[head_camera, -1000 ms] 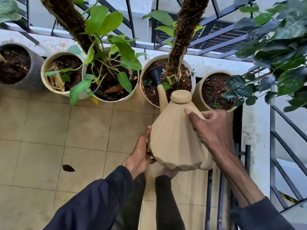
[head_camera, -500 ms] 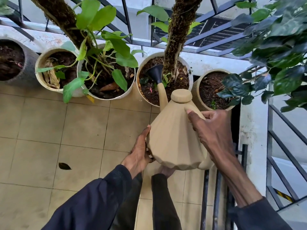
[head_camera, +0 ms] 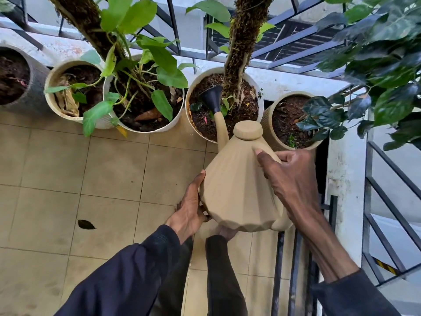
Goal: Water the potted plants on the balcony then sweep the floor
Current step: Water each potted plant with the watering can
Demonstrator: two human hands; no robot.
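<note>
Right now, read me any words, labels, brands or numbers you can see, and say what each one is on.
None: no readable text anywhere.
The watering can and the pot under its spout carry no lettering.
The yellow and black striped mark at lower right has no words.

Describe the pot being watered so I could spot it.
Pots line the foot of the railing. Look second from the right: the white pot with a mossy pole. Only it has the black nozzle of the watering can over its soil.
</note>
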